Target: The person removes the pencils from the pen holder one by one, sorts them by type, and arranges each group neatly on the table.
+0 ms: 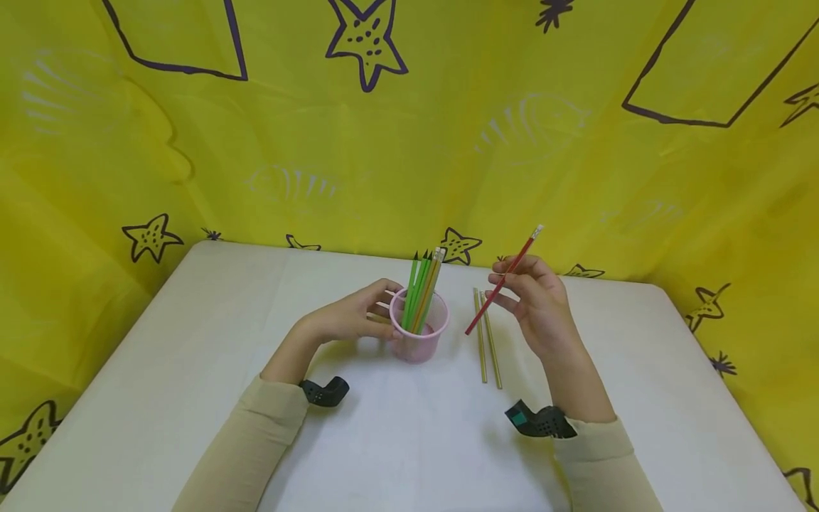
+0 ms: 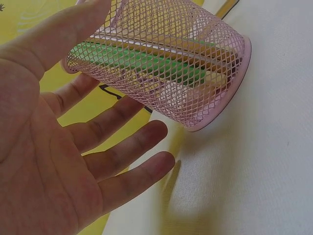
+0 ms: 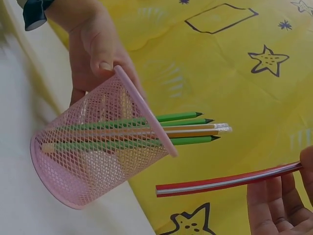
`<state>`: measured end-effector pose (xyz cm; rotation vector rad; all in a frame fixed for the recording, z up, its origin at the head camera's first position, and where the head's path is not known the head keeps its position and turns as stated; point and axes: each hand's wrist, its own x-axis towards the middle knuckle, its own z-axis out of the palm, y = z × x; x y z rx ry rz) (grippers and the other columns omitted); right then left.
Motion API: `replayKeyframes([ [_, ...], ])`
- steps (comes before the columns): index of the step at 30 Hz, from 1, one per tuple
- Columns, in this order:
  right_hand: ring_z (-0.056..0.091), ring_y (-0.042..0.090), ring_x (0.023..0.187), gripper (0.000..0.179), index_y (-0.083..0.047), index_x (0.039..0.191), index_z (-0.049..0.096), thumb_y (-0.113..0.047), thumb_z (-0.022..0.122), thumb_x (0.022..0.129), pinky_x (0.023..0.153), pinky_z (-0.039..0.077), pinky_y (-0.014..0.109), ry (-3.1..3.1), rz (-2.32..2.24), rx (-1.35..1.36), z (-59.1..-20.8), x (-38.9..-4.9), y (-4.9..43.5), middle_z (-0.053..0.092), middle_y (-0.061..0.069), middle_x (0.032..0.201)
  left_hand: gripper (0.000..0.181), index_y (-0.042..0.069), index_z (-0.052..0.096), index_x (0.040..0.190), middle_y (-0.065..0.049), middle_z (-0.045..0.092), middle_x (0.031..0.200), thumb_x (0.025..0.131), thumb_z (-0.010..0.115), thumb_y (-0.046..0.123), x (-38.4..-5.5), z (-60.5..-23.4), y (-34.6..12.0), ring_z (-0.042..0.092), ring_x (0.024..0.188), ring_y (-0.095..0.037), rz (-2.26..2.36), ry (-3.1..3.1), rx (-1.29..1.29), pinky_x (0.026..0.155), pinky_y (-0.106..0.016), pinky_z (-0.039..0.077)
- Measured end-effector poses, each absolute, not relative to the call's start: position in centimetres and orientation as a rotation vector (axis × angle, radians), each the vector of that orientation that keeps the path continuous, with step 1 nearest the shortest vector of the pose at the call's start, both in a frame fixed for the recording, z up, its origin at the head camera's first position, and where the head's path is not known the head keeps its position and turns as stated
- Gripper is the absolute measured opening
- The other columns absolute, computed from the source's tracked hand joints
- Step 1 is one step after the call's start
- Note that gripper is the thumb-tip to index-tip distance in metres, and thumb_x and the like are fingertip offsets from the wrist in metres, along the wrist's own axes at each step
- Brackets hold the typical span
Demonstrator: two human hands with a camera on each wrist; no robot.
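Note:
My left hand (image 1: 348, 314) holds a pink mesh pencil cup (image 1: 414, 348) near its rim. The thumb lies on the near side, a finger behind, and the other fingers spread away from the mesh in the left wrist view. Several green pencils (image 3: 188, 141) stand in the cup, dark points up, beside gold pencils (image 3: 190, 130) with white erasers up. To the right of the cup, my right hand (image 1: 540, 306) pinches a red striped pencil (image 1: 489, 300) above the table. This pencil slants, eraser end up and right, its lower end toward the cup.
Two gold pencils (image 1: 493, 348) lie side by side on the white-covered table (image 1: 397, 455), between the cup and my right forearm. A yellow cloth (image 1: 422, 142) with drawn starfish hangs behind the table and along its sides. Both wrists carry dark camera mounts (image 1: 540, 421).

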<state>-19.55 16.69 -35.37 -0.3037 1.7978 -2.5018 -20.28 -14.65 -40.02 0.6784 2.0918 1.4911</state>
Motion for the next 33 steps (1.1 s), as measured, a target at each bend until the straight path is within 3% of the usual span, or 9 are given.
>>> replayKeyframes([
  [33, 0.066, 0.017, 0.094, 0.011, -0.008, 0.109, 0.057, -0.004, 0.052, 0.101, 0.082, 0.059, 0.032, 1.964, -2.324, -0.206, -36.2, -20.12, 17.29, 0.066, 0.001, 0.107, 0.065, 0.014, 0.038, 0.14, -0.016, 0.05, 0.141, 0.088, 0.077, 0.013, -20.31, -39.93, -14.68, 0.054, 0.129, -0.036, 1.491, 2.082, 0.706, 0.104, -0.047, 0.049],
])
